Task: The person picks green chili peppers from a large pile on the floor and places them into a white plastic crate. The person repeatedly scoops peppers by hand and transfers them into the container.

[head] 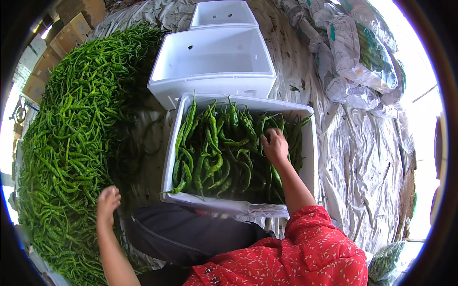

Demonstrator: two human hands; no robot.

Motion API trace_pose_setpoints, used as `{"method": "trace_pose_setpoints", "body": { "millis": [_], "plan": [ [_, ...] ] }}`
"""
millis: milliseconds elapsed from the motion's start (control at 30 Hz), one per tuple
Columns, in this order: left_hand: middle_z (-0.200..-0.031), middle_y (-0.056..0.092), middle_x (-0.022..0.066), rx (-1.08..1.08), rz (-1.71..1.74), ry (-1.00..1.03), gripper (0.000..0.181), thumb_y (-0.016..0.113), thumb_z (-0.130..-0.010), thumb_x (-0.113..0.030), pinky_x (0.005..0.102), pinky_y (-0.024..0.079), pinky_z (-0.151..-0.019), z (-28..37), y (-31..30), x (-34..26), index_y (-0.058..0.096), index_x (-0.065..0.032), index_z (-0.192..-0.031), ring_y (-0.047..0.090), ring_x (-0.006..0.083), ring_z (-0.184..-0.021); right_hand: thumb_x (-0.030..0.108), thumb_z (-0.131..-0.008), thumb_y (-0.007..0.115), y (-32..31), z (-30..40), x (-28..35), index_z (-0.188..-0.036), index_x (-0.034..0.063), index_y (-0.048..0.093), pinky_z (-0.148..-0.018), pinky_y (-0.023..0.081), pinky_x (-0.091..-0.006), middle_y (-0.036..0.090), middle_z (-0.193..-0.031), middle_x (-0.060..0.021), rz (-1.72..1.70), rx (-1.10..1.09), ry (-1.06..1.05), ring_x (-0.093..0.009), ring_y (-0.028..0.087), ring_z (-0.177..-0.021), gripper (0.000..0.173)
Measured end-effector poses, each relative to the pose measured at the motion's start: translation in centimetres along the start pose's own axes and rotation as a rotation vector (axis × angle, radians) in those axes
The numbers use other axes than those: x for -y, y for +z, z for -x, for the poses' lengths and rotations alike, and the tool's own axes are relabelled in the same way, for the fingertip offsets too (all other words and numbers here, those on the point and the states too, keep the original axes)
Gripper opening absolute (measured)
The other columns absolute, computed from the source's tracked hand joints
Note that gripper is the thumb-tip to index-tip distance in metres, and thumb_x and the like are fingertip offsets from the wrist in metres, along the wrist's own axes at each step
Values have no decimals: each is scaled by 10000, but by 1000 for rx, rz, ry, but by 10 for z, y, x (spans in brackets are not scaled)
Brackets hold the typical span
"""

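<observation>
Long green chili peppers point(214, 143) lie in rows inside a white foam box point(314, 153) in front of me. My right hand point(276, 144) reaches into the right part of this box, its fingers bent down on the peppers near the far wall; whether they grip one is hidden. To the left, my left hand point(108, 202) hovers by the near right edge of a large heap of green chili peppers point(71, 143). It is slightly blurred, with the fingers curled, and I see no pepper in it.
Beyond the filled box stand a larger-looking foam box point(214, 80) and another foam box point(223, 26), both without peppers. Plastic-wrapped bundles point(357, 53) lie at the upper right on a wrinkled ground sheet point(357, 153). Cardboard boxes point(57, 50) line the upper left. A bagged bundle point(386, 261) sits at the lower right.
</observation>
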State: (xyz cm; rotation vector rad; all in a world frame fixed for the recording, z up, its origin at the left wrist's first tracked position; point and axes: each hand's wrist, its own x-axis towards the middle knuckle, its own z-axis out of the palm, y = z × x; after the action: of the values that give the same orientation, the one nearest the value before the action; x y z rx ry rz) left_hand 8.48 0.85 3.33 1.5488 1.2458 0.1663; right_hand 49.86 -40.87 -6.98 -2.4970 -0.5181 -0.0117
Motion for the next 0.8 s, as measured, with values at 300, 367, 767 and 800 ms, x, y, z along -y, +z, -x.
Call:
{"method": "trace_pose_setpoints", "body": {
  "millis": [300, 367, 767, 800],
  "plan": [
    [-1151, 630, 109, -50, 210, -212, 423, 614, -913, -310, 333, 513, -800, 14, 5, 106, 543, -46, -1235, 639, 220, -965, 290, -807, 644, 65, -36, 32, -1195, 209, 634, -1066, 285, -508, 308, -1510, -38, 355, 90, -466, -355, 291, -1357, 397],
    [-1169, 619, 128, -58, 263, -188, 477, 642, -891, -352, 356, 508, -834, 14, -7, 115, 537, -38, -1234, 627, 233, -1004, 257, -817, 630, 73, -22, 29, -1207, 200, 628, -1037, 332, -496, 305, -1515, -46, 274, 20, -441, -361, 336, -1336, 395],
    [-1157, 606, 163, -361, 62, -37, 505, 695, -821, -284, 394, 453, -916, -122, 6, 218, 543, -22, -1225, 572, 320, -1070, 90, -756, 674, 62, -57, 142, -1218, 109, 592, -987, 428, -439, 506, -1333, -141, 422, -175, -654, -368, 513, -1165, 470],
    [-1169, 598, 174, -411, -21, 40, 519, 698, -812, -282, 407, 450, -923, -145, 10, 218, 536, -31, -1237, 565, 343, -1079, 77, -763, 680, 71, -71, 171, -1245, 98, 567, -989, 429, -429, 509, -1326, -139, 139, -72, -665, -354, 517, -1168, 495]
  ]
}}
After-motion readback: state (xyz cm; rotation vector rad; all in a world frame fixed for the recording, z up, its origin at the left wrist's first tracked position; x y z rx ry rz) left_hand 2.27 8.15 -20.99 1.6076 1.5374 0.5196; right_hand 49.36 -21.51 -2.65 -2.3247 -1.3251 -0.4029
